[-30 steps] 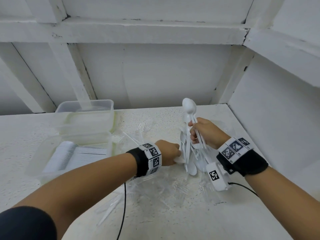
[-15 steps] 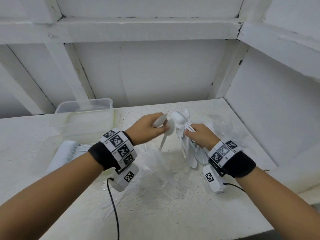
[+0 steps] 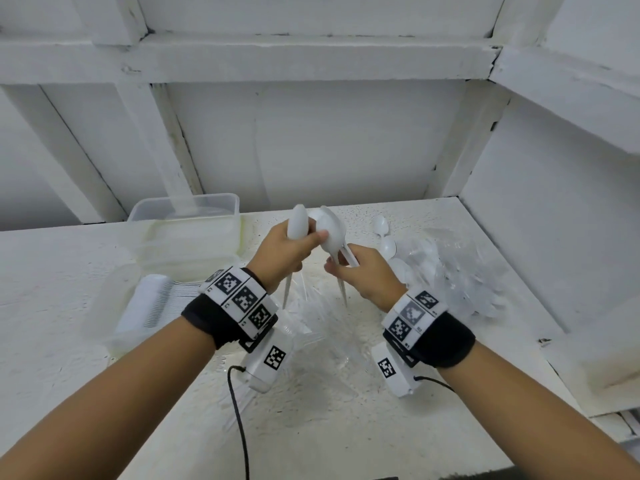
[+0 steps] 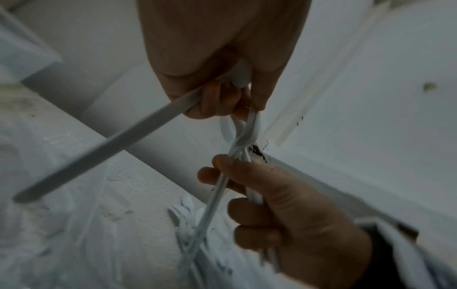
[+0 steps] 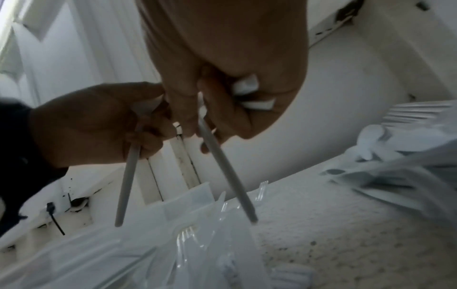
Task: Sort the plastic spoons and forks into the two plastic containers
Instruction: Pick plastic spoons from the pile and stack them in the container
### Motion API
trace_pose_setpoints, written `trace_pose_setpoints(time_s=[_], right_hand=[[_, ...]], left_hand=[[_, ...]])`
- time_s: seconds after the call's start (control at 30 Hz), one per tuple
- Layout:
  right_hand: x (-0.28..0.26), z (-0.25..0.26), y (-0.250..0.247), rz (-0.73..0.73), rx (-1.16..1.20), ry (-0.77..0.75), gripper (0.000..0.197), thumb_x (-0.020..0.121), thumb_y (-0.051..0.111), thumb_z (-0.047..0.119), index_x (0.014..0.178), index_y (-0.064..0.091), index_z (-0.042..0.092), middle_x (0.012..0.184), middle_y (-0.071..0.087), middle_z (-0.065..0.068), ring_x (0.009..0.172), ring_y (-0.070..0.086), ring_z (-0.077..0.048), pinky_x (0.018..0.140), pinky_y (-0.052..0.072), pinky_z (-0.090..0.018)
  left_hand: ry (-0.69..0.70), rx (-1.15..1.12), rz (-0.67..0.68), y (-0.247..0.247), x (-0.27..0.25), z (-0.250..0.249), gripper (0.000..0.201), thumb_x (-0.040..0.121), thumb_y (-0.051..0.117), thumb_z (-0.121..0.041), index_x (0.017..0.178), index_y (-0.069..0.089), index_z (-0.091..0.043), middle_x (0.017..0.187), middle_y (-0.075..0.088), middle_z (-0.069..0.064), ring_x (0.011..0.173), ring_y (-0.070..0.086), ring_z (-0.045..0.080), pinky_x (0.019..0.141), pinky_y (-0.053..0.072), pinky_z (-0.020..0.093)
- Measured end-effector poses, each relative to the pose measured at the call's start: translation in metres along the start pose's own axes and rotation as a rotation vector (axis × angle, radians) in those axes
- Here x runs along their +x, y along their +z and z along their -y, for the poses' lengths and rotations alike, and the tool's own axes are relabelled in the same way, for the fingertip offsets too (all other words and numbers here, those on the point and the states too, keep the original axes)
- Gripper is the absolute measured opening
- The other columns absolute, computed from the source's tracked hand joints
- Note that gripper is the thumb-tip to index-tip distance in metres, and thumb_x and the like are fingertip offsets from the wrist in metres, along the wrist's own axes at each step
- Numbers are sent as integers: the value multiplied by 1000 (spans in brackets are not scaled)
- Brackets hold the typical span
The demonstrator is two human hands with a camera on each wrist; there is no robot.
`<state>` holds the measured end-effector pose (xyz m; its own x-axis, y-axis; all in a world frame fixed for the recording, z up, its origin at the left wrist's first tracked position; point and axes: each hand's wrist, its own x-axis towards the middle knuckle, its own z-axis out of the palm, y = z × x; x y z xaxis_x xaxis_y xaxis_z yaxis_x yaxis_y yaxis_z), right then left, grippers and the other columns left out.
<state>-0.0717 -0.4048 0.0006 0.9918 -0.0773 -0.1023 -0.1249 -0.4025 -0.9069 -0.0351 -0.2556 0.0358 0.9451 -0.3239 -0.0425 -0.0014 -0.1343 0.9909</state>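
The left hand [image 3: 284, 251] gripped one white spoon [image 3: 298, 223] upright while the right hand [image 3: 363, 271] clutched a bundle of spoons [image 3: 332, 233] beside it, above the tabletop [image 3: 346, 410]; two containers [image 3: 187, 233] sat left of both hands.

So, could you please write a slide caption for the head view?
Left hand holds one spoon, right hand a spoon bunch, above scattered forks.
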Motion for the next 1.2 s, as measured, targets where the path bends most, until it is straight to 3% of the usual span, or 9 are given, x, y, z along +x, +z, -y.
trace_pose_setpoints(time_s=[0.07, 0.17, 0.43, 0.57, 0.67, 0.8, 0.9, 1.07, 1.2], right_hand=[[-4, 8, 6, -33, 90, -23, 8, 88, 63, 21, 82, 62, 18, 77, 67, 3, 57, 57, 4, 53, 44, -12], [-12, 17, 7, -27, 199, -28, 12, 90, 60, 25, 81, 62, 18, 81, 71, -1, 37, 45, 0, 36, 32, -15], [-23, 24, 12, -24, 391, 9, 14, 90, 60, 25, 82, 62, 14, 83, 73, -6, 36, 39, -6, 35, 31, -20], [-26, 28, 25, -97, 441, 37, 20, 89, 62, 27, 79, 62, 9, 62, 67, 0, 33, 38, -8, 33, 29, -19], [-29, 28, 31, -129, 384, 55, 28, 90, 60, 31, 82, 63, 5, 65, 63, -8, 34, 38, -10, 34, 30, -20], [-38, 22, 21, -172, 323, 58, 18, 94, 53, 27, 83, 62, 16, 82, 71, -3, 36, 44, -1, 37, 36, -18], [-45, 9, 1, -248, 341, 84, 33, 98, 44, 33, 82, 62, 11, 84, 71, 2, 45, 41, -2, 43, 36, -19], [-61, -12, -35, -278, 631, 193, 31, 101, 38, 22, 78, 53, 9, 66, 60, -2, 65, 55, -15, 61, 49, -26], [-76, -27, -53, -340, 812, 285, 17, 100, 41, 18, 89, 52, 11, 53, 40, 2, 41, 39, -9, 41, 43, -23]], left_hand=[[-27, -175, -32, -4, -2, -4, 15, 91, 57, -16, 77, 53, -17, 63, 45, -5, 50, 38, 6, 45, 29, 18], [-40, -379, -64, -10, -5, -8, 14, 94, 52, -19, 81, 55, -16, 65, 50, -6, 54, 40, 7, 46, 32, 17], [-60, -549, -63, -11, -17, 4, 22, 97, 45, -33, 100, 55, -14, 86, 58, 1, 74, 55, 13, 63, 50, 26], [-48, -427, 32, 9, -29, 14, 24, 98, 43, -24, 104, 58, -7, 85, 62, 6, 77, 60, 19, 74, 52, 35], [-61, -378, 43, 17, -33, 22, 26, 99, 42, -18, 104, 57, 3, 91, 62, 20, 74, 61, 26, 77, 52, 40], [-101, -500, -114, 11, -24, 23, 18, 97, 43, -13, 88, 55, -4, 80, 62, 7, 83, 61, 23, 77, 51, 35], [-100, -517, -186, 5, -15, 17, 18, 96, 41, -5, 84, 53, -10, 64, 62, 0, 63, 64, 15, 69, 53, 30], [-282, -61, -9, 27, 1, 22, 9, 90, 45, -8, 94, 52, -8, 59, 40, 0, 45, 34, 9, 39, 32, 18], [-328, 261, 114, 65, 18, 35, 9, 87, 54, -12, 82, 48, -7, 63, 38, 2, 49, 33, 13, 45, 26, 22]])
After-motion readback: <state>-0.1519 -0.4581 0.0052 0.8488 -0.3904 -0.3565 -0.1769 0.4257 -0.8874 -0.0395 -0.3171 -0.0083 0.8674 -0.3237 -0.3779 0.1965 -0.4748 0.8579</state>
